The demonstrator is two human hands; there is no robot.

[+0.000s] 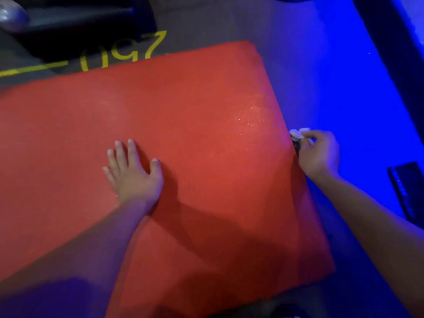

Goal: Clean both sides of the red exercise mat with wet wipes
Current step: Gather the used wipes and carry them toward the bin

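- Red exercise mat [183,134] lies flat on the dark floor [298,53], filling most of the view; its far edge covers the foot of the yellow floor markings [124,51], its right edge runs beside the blue-lit strip of floor.
- Your left hand [135,173] rests palm down on the mat near its middle, fingers straight and spread, gripping nothing. It looks to be pinning the mat in place.
- Your right hand [319,152] sits at the mat's right edge, fingers curled round a bunched white wet wipe [299,133]. Whether the wipe touches the edge itself is hard to tell.
- A wet sheen [250,113] shows near the right edge, up from the wipe; judged freshly wiped there, the rest looks dry.
- Handling, as a judgement: the mat reads as foam, light and flexible, with a fine grained face. Likely grippy when dry and slicker where wet.
- It will probably sag or fold if lifted by one corner. For turning it over, take the right edge with both hands set well apart.
- Keep the flat palm on it while wiping, or it may creep along the floor.
- A dark object [406,191] lies on the floor to the right, apart from the mat; too dim to name.
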